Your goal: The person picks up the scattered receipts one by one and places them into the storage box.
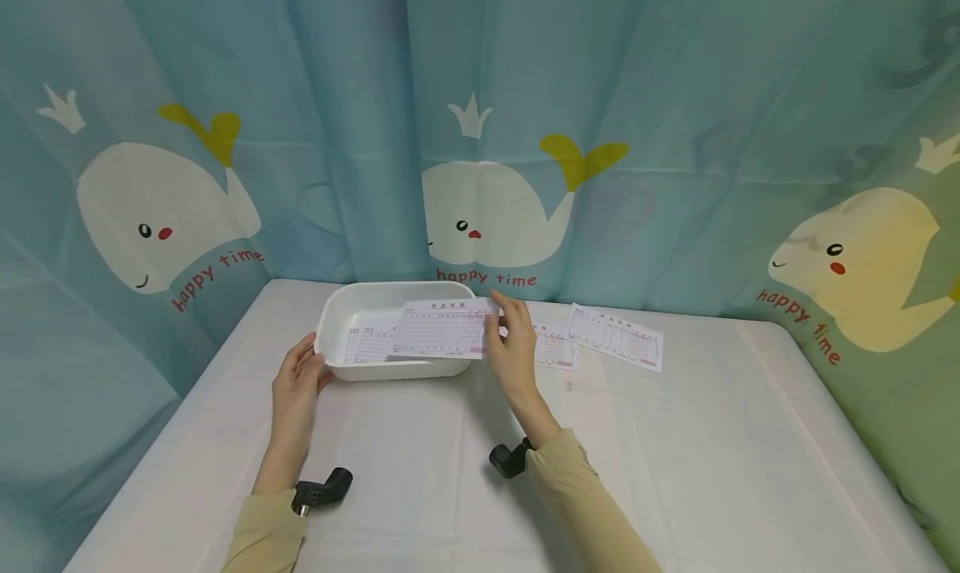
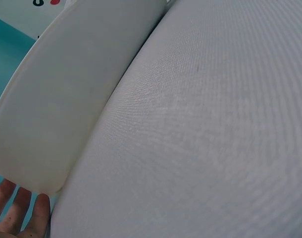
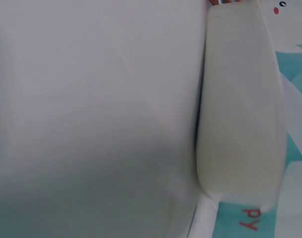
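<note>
A white plastic tray stands on the table, with a printed receipt slip lying inside it. My left hand grips the tray's left end near its front corner; in the left wrist view, fingers touch the outer wall. Over the tray's right part, my right hand pinches another receipt slip by its right edge. That slip covers part of the one inside. To the right of the tray, two more slips lie on the table: one partly behind my right hand, the other farther right.
White cloth covers the table. Behind it hangs a blue-green curtain printed with whales, close to the tray's back. Each wrist wears a small black camera, one on the left and one on the right.
</note>
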`<state>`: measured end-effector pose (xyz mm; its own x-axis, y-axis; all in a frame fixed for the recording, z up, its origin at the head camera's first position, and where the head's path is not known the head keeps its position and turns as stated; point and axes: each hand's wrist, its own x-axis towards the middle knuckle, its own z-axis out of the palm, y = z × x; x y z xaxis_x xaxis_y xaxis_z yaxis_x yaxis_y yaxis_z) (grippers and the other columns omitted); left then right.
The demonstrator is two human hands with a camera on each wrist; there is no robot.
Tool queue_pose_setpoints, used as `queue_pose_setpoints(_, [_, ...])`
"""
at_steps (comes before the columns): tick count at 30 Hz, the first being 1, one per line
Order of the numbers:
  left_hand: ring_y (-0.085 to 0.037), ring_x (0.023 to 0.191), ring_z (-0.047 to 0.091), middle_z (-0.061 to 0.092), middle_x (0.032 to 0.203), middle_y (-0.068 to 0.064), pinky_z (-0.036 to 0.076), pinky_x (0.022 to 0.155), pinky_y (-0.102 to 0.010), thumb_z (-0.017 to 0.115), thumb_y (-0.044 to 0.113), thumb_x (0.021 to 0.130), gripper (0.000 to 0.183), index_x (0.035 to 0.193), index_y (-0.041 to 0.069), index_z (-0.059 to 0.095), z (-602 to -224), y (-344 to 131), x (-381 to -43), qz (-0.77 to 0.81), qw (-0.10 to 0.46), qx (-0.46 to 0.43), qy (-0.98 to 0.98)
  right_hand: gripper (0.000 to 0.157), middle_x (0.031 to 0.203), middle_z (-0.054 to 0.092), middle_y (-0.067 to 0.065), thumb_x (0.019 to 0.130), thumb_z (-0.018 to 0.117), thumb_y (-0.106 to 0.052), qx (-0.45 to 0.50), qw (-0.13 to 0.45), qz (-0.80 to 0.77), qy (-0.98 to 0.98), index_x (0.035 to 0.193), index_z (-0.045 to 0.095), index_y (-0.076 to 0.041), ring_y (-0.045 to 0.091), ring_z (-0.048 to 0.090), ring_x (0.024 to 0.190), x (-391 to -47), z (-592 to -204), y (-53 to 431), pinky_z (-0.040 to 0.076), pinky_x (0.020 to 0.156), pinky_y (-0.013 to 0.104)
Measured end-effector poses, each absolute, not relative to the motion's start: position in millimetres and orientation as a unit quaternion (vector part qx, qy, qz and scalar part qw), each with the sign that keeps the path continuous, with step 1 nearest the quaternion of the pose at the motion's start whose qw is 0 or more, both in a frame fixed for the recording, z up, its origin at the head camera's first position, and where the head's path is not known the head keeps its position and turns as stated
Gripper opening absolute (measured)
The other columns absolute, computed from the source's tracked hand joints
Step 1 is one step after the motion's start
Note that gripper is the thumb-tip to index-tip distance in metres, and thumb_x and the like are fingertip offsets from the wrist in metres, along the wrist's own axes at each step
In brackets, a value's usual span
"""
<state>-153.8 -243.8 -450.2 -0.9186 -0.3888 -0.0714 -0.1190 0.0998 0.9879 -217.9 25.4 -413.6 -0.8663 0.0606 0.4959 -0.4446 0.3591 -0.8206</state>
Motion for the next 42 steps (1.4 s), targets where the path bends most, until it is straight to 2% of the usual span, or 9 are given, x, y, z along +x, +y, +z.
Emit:
queue_pose_setpoints(8, [-0.019,0.138,0.041,0.037,0.154,-0.001,0.045,0.105,-0.018,0.039,0.032,0.103,0.049,0.151,0.026,0.028,-450,-245,-154,-0.649,0.099,0.172,-0.734,0.035,0.121,0.056,0.019,0.094,0.053,0.0,0.116,0.195,0.563,-0.795,0.129,0.056,0.003,0.023,0.056,0.085,-230,-415,7,0.046,0.06,0.011])
queue_pose_setpoints(12, [-0.018,0.138,0.041,0.037,0.154,-0.001,0.045,0.105,-0.018,0.04,0.032,0.103,0.049,0.151,0.027,0.028,-450,-245,-154,-0.655,0.095,0.174,-0.729,0.036,0.121,0.056,0.019,0.093,0.053,0.0,0.127,0.178,0.558,-0.801,0.13,0.055,0.003,0.024,0.057,0.088,-234,-414,-3,0.047,0.062,0.013])
queue_pose_setpoints(19, [-0.019,0.137,0.042,0.038,0.153,-0.002,0.047,0.099,-0.011,0.04,0.032,0.103,0.049,0.15,0.025,0.029,-450,-245,-154,-0.649,0.101,0.176,-0.733,0.039,0.125,0.053,0.016,0.096,0.052,-0.004,0.147,0.128,0.535,-0.822,0.134,0.052,0.0,0.024,0.058,0.095,-237,-415,-19,0.048,0.068,0.016])
queue_pose_setpoints(27, [-0.02,0.136,0.043,0.04,0.152,-0.004,0.048,0.091,-0.005,0.041,0.031,0.103,0.048,0.15,0.024,0.031,-451,-244,-154,-0.656,0.108,0.173,-0.727,0.042,0.131,0.052,0.015,0.095,0.054,-0.005,0.172,0.105,0.521,-0.83,0.137,0.049,-0.002,0.028,0.061,0.096,-238,-412,-33,0.053,0.073,0.023])
queue_pose_setpoints(32, [-0.02,0.136,0.043,0.039,0.152,-0.003,0.048,0.093,-0.006,0.04,0.032,0.103,0.048,0.15,0.024,0.031,-452,-244,-154,-0.654,0.107,0.17,-0.729,0.047,0.138,0.049,0.014,0.095,0.054,-0.008,0.176,0.088,0.506,-0.84,0.141,0.044,-0.005,0.027,0.06,0.099,-240,-411,-36,0.053,0.079,0.026])
queue_pose_setpoints(42, [-0.019,0.137,0.042,0.039,0.153,-0.002,0.048,0.096,-0.007,0.041,0.032,0.103,0.049,0.15,0.026,0.03,-452,-245,-155,-0.652,0.102,0.176,-0.731,0.062,0.15,0.036,0.013,0.09,0.055,0.001,0.159,0.044,0.516,-0.84,0.147,0.033,-0.008,0.033,0.056,0.117,-244,-408,-24,0.056,0.09,0.04])
